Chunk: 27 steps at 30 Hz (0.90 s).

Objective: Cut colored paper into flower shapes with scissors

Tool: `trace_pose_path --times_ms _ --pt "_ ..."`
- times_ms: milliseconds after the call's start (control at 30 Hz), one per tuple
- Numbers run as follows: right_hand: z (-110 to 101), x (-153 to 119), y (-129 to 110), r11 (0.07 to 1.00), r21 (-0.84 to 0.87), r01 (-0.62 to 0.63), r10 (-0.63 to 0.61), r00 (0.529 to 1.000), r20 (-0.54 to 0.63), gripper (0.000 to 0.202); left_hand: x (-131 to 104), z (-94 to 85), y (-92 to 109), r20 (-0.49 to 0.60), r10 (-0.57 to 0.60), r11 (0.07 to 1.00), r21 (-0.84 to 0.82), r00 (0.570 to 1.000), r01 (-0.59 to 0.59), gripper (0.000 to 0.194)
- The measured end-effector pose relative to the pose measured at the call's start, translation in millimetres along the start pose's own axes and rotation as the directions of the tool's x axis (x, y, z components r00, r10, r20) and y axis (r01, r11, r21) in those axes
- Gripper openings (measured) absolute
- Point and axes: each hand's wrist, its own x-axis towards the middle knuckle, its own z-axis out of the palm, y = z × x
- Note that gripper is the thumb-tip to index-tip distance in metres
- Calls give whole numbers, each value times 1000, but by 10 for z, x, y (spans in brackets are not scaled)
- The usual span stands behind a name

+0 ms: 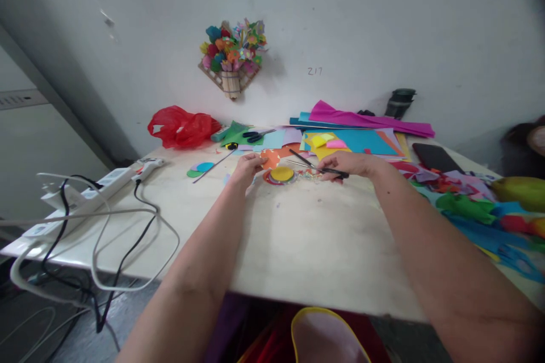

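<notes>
My left hand pinches the edge of an orange paper piece over the middle of the table. In my right hand is a pair of black-handled scissors, blades apart and pointing left toward the orange paper. Below, between both hands, a yellow paper circle rests on other round paper pieces. Small paper scraps lie beside it, under the blades.
Blue and green circles and a thin stick lie left. Behind are a red plastic bag, another pair of scissors and coloured sheets. A phone and crumpled paper are right; a power strip with cables is far left.
</notes>
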Motion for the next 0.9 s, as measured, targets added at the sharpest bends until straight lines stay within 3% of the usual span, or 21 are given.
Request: trace_pose_path --times_ms 267,567,900 --pt "45 34 -15 997 -76 22 -18 998 54 31 -12 16 -8 56 -45 999 20 997 44 28" --pt "105 68 -121 972 -225 65 -28 986 162 60 -42 42 2 187 -113 991 97 976 96 25" --pt "141 104 -145 937 -322 136 -80 980 181 60 -60 84 12 207 -154 982 145 966 125 25"
